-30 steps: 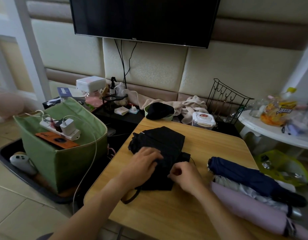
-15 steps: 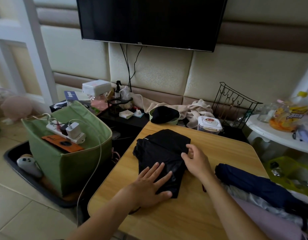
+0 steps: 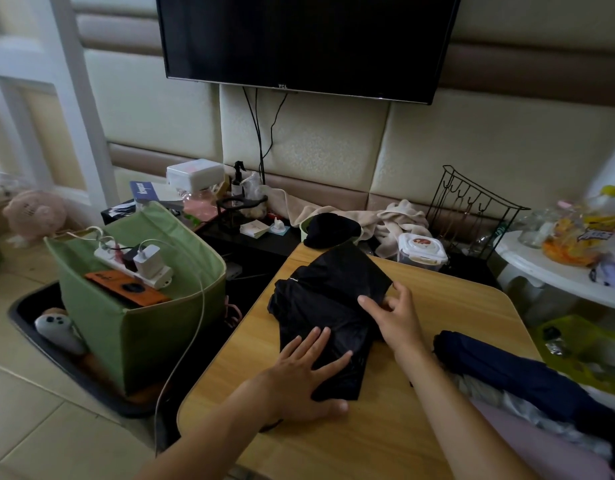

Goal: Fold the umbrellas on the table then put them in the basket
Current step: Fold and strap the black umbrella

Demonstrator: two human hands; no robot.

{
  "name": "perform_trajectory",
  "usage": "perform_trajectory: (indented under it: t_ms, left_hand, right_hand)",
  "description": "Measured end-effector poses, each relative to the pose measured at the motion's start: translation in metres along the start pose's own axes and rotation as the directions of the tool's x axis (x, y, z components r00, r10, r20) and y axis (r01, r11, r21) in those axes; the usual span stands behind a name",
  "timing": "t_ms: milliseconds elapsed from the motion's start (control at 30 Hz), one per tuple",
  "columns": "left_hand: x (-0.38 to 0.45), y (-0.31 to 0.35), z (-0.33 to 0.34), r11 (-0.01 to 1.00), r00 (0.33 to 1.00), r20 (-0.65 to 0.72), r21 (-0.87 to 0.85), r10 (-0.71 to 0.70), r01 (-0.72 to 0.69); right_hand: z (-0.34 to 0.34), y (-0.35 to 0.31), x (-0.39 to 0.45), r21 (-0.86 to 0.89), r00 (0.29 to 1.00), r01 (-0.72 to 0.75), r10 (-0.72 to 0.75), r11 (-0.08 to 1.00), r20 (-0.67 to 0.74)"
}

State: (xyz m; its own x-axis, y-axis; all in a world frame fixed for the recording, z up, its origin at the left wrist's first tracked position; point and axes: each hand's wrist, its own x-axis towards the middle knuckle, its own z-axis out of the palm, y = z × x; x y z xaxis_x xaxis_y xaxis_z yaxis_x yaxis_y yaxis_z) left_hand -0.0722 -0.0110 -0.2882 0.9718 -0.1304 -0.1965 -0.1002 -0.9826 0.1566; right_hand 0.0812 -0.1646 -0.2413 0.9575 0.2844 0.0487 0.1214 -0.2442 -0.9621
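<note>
A black umbrella [image 3: 326,299] lies flattened on the wooden table [image 3: 385,438]. My left hand [image 3: 302,375] presses flat on its near end with fingers spread. My right hand [image 3: 396,317] rests on the umbrella's right edge, fingers loosely bent against the fabric. A navy umbrella [image 3: 520,372] lies rolled at the table's right side, with a silver one [image 3: 500,400] and a pale purple one [image 3: 541,445] beside it. The green fabric basket [image 3: 126,327] stands on the floor left of the table.
A power strip with chargers [image 3: 139,261] and an orange item [image 3: 126,289] sit atop the basket. A black cap [image 3: 330,228], towel and lidded tub [image 3: 422,247] crowd the table's far edge. A white side table [image 3: 555,275] stands right.
My left hand went from working at the fabric to lying flat on the near end. My right hand moved up from the near end to the umbrella's right edge. The view shifted closer.
</note>
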Motion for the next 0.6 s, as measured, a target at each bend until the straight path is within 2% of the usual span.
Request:
perform_trajectory:
  t_ms: [67, 133, 167, 233, 267, 300, 367, 433, 533, 600]
  left_hand:
    - [0.000, -0.001, 0.000, 0.999, 1.000, 0.008, -0.035, -0.011, 0.011]
    - [0.000, 0.000, -0.001, 0.994, 0.999, 0.007, -0.103, -0.033, 0.034]
    - [-0.002, 0.003, -0.005, 0.986, 0.999, -0.009, -0.164, -0.039, 0.037]
    - [-0.007, 0.005, -0.018, 0.910, 0.997, -0.051, -0.413, -0.063, 0.037]
    - [-0.008, 0.002, -0.024, 0.803, 0.991, -0.072, -0.595, -0.110, 0.046]
    - [-0.008, -0.001, -0.029, 0.644, 0.982, -0.085, -0.764, -0.170, 0.045]
    - [-0.004, -0.014, -0.033, 0.368, 0.949, -0.111, -0.930, -0.295, 0.006]
    - [0.001, -0.023, -0.031, 0.246, 0.910, -0.132, -0.969, -0.393, -0.035]
    - [0.003, -0.023, -0.035, 0.079, 0.814, -0.119, -0.993, -0.569, -0.090]
    - [0.001, -0.018, -0.040, 0.020, 0.777, -0.089, -0.995, -0.623, -0.098]
  right_hand:
    - [0.000, -0.002, -0.007, 0.001, 0.998, 0.053, -0.053, 0.999, -0.015]
    - [-0.003, 0.000, -0.010, -0.021, 0.981, 0.193, -0.192, 0.981, 0.034]
    - [-0.005, 0.001, -0.012, -0.056, 0.959, 0.275, -0.270, 0.960, 0.082]
    - [-0.009, 0.002, -0.018, -0.153, 0.910, 0.400, -0.371, 0.904, 0.187]
    - [-0.011, 0.001, -0.023, -0.203, 0.898, 0.423, -0.378, 0.883, 0.226]
    - [-0.012, 0.000, -0.028, -0.240, 0.892, 0.433, -0.376, 0.869, 0.250]
    - [-0.014, 0.001, -0.035, -0.274, 0.888, 0.438, -0.364, 0.856, 0.280]
    - [-0.018, 0.006, -0.039, -0.302, 0.884, 0.436, -0.341, 0.848, 0.319]
    - [-0.022, 0.013, -0.044, -0.346, 0.870, 0.445, -0.306, 0.826, 0.386]
    - [-0.022, 0.019, -0.046, -0.382, 0.852, 0.467, -0.290, 0.797, 0.435]
